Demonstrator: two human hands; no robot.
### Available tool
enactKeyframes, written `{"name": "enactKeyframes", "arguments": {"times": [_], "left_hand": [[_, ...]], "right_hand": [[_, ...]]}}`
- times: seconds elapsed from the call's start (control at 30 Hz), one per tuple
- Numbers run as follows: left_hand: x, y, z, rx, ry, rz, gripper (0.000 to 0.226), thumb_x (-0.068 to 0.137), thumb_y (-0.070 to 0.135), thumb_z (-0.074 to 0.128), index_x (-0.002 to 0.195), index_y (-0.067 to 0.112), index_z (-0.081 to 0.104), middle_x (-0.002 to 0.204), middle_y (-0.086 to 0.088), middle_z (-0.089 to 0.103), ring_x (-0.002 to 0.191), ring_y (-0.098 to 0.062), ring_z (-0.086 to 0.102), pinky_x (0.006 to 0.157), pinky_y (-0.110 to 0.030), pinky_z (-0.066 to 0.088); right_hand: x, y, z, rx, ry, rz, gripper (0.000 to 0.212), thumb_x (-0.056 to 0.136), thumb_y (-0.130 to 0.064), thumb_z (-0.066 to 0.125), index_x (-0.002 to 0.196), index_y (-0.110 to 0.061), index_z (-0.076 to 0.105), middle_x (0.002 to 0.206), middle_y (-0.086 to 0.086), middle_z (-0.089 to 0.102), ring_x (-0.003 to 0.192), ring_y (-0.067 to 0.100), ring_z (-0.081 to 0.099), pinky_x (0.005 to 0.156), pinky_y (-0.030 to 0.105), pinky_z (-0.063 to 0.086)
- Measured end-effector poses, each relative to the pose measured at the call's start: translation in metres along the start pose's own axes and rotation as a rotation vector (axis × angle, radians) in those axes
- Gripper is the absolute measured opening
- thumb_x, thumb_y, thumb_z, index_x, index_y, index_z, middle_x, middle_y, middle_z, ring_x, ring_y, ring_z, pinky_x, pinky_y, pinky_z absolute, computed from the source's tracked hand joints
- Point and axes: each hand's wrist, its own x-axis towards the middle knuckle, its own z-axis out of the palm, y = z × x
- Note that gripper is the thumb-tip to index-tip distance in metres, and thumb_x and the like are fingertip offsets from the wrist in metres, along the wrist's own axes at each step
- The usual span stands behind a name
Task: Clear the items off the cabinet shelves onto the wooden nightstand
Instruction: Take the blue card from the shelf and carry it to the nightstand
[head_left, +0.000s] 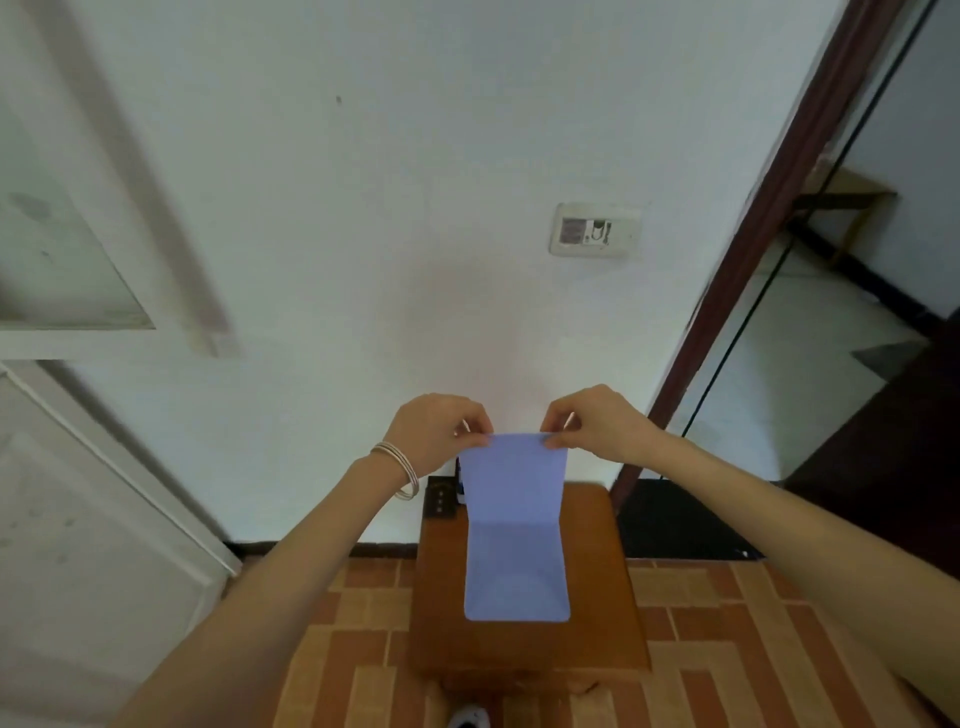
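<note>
A light blue folding cover (514, 525) stands open on the wooden nightstand (613, 597); its lower flap lies flat on the top and its upper flap rises upright. My left hand (441, 431) pinches the upper flap's top left corner. My right hand (597, 423) pinches the top right corner. Several thin bangles circle my left wrist. The white cabinet (78, 467) stands at the left, its shelves out of sight.
A dark remote-like object (440, 496) and a small dark item lie at the nightstand's back left, partly behind the cover. A wall socket (595, 230) sits above. A dark doorframe (753, 249) and doorway are at the right. Brick-pattern floor surrounds the nightstand.
</note>
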Motion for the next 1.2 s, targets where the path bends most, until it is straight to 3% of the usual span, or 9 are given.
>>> {"name": "enactKeyframes", "arguments": {"times": [0.07, 0.2, 0.3, 0.43, 0.6, 0.7, 0.77, 0.9, 1.2], "left_hand": [[0.013, -0.016, 0.017, -0.051, -0.032, -0.022, 0.004, 0.084, 0.026, 0.067, 0.087, 0.024, 0.069, 0.086, 0.009, 0.069, 0.072, -0.003, 0.055, 0.066, -0.015, 0.043], [0.044, -0.049, 0.057, -0.099, -0.070, -0.064, 0.005, 0.084, 0.022, 0.066, 0.088, 0.022, 0.070, 0.086, 0.008, 0.069, 0.073, -0.004, 0.056, 0.065, -0.009, 0.039], [0.071, -0.069, 0.092, -0.128, -0.055, -0.089, 0.006, 0.085, 0.020, 0.064, 0.087, 0.020, 0.070, 0.086, 0.006, 0.068, 0.074, -0.007, 0.056, 0.070, -0.018, 0.045], [0.102, -0.100, 0.148, -0.123, -0.055, -0.146, 0.009, 0.085, 0.016, 0.063, 0.088, 0.020, 0.069, 0.088, 0.003, 0.068, 0.077, -0.015, 0.063, 0.071, -0.028, 0.050], [0.096, -0.124, 0.232, -0.110, -0.099, -0.216, 0.036, 0.083, 0.004, 0.059, 0.117, 0.014, 0.059, 0.111, -0.005, 0.061, 0.095, -0.024, 0.061, 0.080, -0.037, 0.051], [0.075, -0.133, 0.282, -0.141, -0.168, -0.365, 0.049, 0.089, 0.007, 0.052, 0.136, 0.015, 0.042, 0.130, -0.004, 0.052, 0.115, -0.022, 0.052, 0.093, -0.032, 0.044], [0.058, -0.136, 0.311, -0.099, -0.308, -0.402, 0.053, 0.091, 0.010, 0.049, 0.142, 0.020, 0.034, 0.142, -0.002, 0.041, 0.127, -0.019, 0.042, 0.102, -0.029, 0.037], [0.033, -0.140, 0.367, 0.036, -0.534, -0.315, 0.057, 0.093, 0.015, 0.046, 0.145, 0.023, 0.025, 0.150, 0.002, 0.028, 0.135, -0.018, 0.028, 0.109, -0.031, 0.027], [0.025, -0.153, 0.455, 0.184, -0.727, -0.204, 0.062, 0.098, 0.026, 0.039, 0.150, 0.022, 0.005, 0.158, 0.004, -0.002, 0.144, -0.016, 0.000, 0.114, -0.037, 0.014]], "right_hand": [[0.014, 0.019, 0.010, -0.020, 0.001, 0.042, 0.010, 0.082, -0.029, 0.067, 0.088, -0.021, 0.069, 0.084, -0.009, 0.062, 0.077, 0.009, 0.060, 0.068, 0.018, 0.045], [0.051, 0.059, 0.030, -0.006, -0.018, 0.116, 0.010, 0.082, -0.027, 0.068, 0.088, -0.019, 0.069, 0.088, -0.005, 0.064, 0.077, 0.009, 0.057, 0.063, 0.014, 0.039], [0.080, 0.090, 0.048, 0.033, -0.020, 0.179, 0.008, 0.082, -0.024, 0.069, 0.087, -0.018, 0.069, 0.087, -0.007, 0.062, 0.073, 0.005, 0.054, 0.062, 0.012, 0.039], [0.114, 0.140, 0.086, 0.052, -0.010, 0.250, 0.008, 0.084, -0.024, 0.066, 0.085, -0.017, 0.069, 0.086, -0.004, 0.066, 0.072, 0.005, 0.056, 0.072, 0.021, 0.048], [0.144, 0.201, 0.138, 0.036, -0.022, 0.307, 0.008, 0.085, -0.020, 0.064, 0.085, -0.013, 0.068, 0.089, 0.000, 0.067, 0.080, 0.016, 0.061, 0.074, 0.028, 0.049], [0.160, 0.230, 0.164, 0.023, -0.017, 0.289, 0.011, 0.086, -0.019, 0.063, 0.086, -0.009, 0.068, 0.090, 0.004, 0.066, 0.081, 0.020, 0.060, 0.073, 0.032, 0.048], [0.167, 0.247, 0.179, 0.046, 0.011, 0.289, 0.010, 0.086, -0.018, 0.064, 0.083, -0.009, 0.068, 0.088, 0.005, 0.066, 0.080, 0.021, 0.060, 0.071, 0.033, 0.047], [0.178, 0.281, 0.205, 0.087, 0.019, 0.272, 0.006, 0.083, -0.017, 0.066, 0.077, -0.017, 0.067, 0.087, 0.003, 0.067, 0.080, 0.019, 0.062, 0.072, 0.034, 0.050], [0.191, 0.315, 0.246, 0.147, 0.141, 0.200, 0.006, 0.085, -0.018, 0.066, 0.083, -0.015, 0.070, 0.089, 0.006, 0.069, 0.081, 0.021, 0.063, 0.075, 0.037, 0.051]]}}
